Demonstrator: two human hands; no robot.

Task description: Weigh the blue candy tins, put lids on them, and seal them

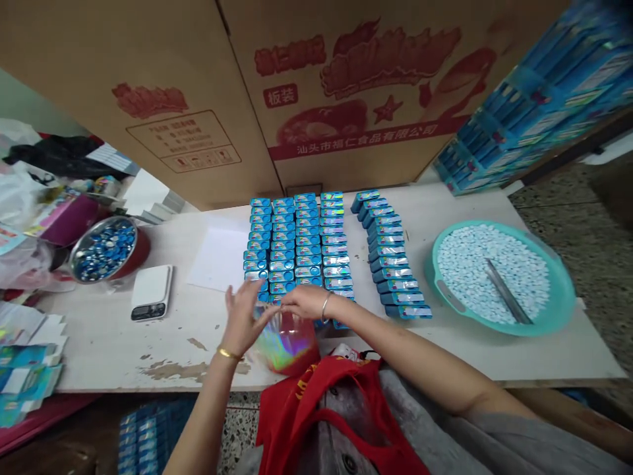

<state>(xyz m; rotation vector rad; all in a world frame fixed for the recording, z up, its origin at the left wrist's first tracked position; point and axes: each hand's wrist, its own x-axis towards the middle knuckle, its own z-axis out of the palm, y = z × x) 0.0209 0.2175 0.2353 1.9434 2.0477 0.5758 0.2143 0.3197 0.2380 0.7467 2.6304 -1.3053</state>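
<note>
My left hand (243, 315) is over the near middle of the table, fingers spread and thumb stretched toward my other hand. My right hand (304, 302) is closed, its fingertips pinched together beside that thumb; what they hold is too small to make out. Just below both hands stands a clear plastic container (287, 346) with a rainbow sheen, red showing through it. Beyond my hands, small blue boxes (283, 245) stand in several tight columns, their nearest ends partly hidden. A separate curved row of blue boxes (390, 257) lies to the right.
A teal basin (448, 300) of pale blue tablets, with a metal scoop (509, 290) in it, stands right. At left are a white scale (152, 290), a bowl (143, 247) of blue wrapped pieces and white paper (217, 257). Large cartons (346, 152) wall the back; blue packs (519, 112) are stacked at right.
</note>
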